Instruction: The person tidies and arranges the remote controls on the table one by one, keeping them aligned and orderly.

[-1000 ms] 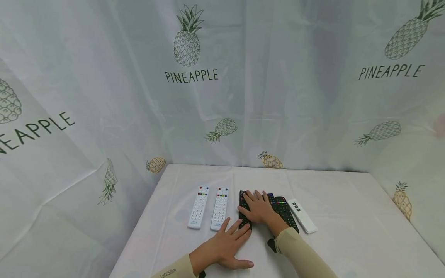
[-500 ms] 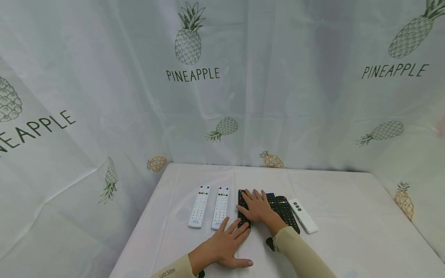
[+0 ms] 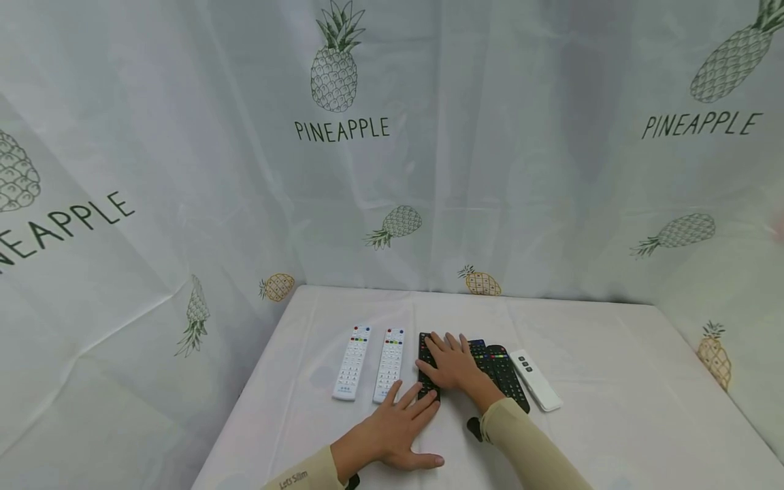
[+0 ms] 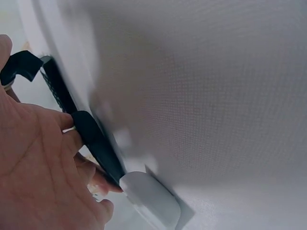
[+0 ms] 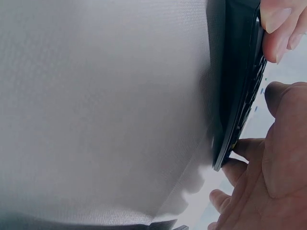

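Note:
Both hands lie spread on a black remote control [image 3: 427, 376] on the white-covered table. My right hand [image 3: 454, 365] rests over its far part, its fingers straight and pointing away. With outstretched fingertips, my left hand [image 3: 398, 430] touches its near end; the thumb points right over the cloth. In the right wrist view, left fingertips [image 5: 280, 28] and right fingers [image 5: 244, 158] meet the keyed face of the remote [image 5: 240, 81]. The left wrist view has the left palm [image 4: 43, 163] beside a dark remote [image 4: 98, 146] and a white one [image 4: 151, 199].
Two white remotes, one far left [image 3: 352, 364] and one nearer [image 3: 389, 367], lie left of the black one. To the right are more black remotes [image 3: 510, 378], partly behind the right arm, and a slim white remote [image 3: 536, 381]. A pineapple-print curtain [image 3: 545, 170] hangs behind.
The black remote under both hands has slid slightly left, closer to the nearer white remote, and the hands have shifted with it. The head view has tilted a little.

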A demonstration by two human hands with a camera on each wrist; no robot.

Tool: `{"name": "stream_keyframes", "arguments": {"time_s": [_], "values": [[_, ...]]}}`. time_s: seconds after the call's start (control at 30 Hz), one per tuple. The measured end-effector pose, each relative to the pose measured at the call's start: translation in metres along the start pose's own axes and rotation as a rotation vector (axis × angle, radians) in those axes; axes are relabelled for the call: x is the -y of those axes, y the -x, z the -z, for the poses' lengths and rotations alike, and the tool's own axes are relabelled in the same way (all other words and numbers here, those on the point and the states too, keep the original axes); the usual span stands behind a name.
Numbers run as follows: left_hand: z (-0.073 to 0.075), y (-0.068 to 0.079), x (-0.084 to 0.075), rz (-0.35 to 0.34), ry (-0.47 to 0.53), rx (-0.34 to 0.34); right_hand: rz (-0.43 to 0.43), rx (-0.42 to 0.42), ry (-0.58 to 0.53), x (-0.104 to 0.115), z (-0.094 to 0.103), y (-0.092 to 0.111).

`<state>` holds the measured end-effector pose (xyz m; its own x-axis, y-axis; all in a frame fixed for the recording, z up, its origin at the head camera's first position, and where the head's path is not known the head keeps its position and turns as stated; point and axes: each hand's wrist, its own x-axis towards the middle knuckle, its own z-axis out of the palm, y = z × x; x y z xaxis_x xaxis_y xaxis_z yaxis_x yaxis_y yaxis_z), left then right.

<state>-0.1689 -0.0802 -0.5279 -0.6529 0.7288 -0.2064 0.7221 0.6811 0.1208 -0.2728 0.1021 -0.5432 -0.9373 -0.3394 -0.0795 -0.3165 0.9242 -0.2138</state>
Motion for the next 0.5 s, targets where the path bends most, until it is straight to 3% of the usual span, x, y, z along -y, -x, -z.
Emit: {"name": "stream_keyframes", "arguments": {"time_s": [0.5], "values": [[-0.0024, 0.0006, 0.0024, 0.002, -0.006, -0.004, 0.005, 0.010, -0.001, 0.0000, 0.0004, -0.0030]]}}
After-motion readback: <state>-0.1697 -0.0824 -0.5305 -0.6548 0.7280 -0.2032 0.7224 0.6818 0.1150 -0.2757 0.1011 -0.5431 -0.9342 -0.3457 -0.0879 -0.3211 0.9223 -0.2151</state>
